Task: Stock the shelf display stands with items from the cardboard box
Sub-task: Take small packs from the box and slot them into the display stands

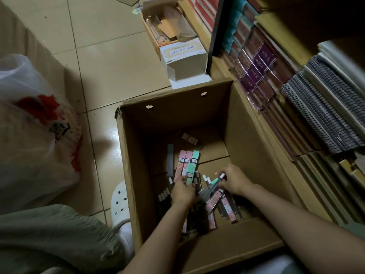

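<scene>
An open cardboard box [177, 113] stands on the floor with several slim pink, green and grey packs [187, 161] and dark pens lying on its bottom. Both my hands are down inside it. My left hand [182, 191] grips a bunch of packs near a green pack [190, 175]. My right hand [235, 181] pinches a mint pen with a white cap [217, 179] among other loose pens. The shelf [296, 107] with stacked notebooks runs along the right of the box.
A white plastic bag with red print [37, 135] sits on the left. A small white carton [185, 60] and another open box of goods [167, 28] lie beyond the cardboard box. My foot in a white shoe [119, 202] touches the box's left side.
</scene>
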A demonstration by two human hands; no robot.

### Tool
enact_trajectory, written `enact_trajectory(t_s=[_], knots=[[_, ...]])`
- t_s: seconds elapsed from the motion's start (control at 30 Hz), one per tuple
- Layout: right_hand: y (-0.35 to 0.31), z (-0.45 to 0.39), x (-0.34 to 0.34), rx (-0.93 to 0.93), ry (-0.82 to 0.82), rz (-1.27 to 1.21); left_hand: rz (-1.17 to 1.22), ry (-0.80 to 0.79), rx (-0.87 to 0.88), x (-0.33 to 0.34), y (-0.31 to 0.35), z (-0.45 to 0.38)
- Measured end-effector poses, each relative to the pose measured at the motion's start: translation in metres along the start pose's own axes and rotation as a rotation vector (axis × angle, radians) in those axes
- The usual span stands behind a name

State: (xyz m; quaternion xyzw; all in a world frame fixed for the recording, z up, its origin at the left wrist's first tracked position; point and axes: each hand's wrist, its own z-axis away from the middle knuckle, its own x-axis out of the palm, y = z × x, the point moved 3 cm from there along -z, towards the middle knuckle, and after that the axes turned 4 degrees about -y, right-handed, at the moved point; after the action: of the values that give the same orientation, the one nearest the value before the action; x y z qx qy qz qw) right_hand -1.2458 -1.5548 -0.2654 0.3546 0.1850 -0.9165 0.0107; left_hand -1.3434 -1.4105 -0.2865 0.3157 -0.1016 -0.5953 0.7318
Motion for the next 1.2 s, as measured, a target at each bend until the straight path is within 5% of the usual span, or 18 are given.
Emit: enact_trajectory(t_s=[0.33,0.5,0.63,0.77,0.9,0.93,1.07,1.2], knots=[[-0.018,-0.004,-0.039,0.1,0.201,-0.419,-0.007,0.008,0.131,-0.002,0.011,0.001],[-0.036,0.01,-0.057,-0.044,0.362,-0.324,0.001,0.031,0.186,-0.004,0.021,0.005],[-0.041,0.013,-0.059,-0.065,0.254,-0.297,-0.036,-0.042,0.331,-0.001,0.033,0.008],[-0.044,0.017,-0.047,0.042,0.063,-0.814,0.022,-0.214,0.311,0.007,0.034,0.014],[-0.03,0.025,-0.035,0.136,-0.019,-1.021,-0.001,-0.275,0.226,0.013,0.024,0.013],[-0.023,0.025,-0.028,0.172,-0.015,-0.959,0.022,-0.246,0.188,0.013,0.023,0.011],[-0.003,0.023,-0.004,0.264,0.034,-0.004,0.25,-0.08,0.078,0.004,0.016,0.008],[-0.002,0.016,0.023,0.3,-0.011,0.129,0.329,-0.024,0.054,-0.001,0.006,0.003]])
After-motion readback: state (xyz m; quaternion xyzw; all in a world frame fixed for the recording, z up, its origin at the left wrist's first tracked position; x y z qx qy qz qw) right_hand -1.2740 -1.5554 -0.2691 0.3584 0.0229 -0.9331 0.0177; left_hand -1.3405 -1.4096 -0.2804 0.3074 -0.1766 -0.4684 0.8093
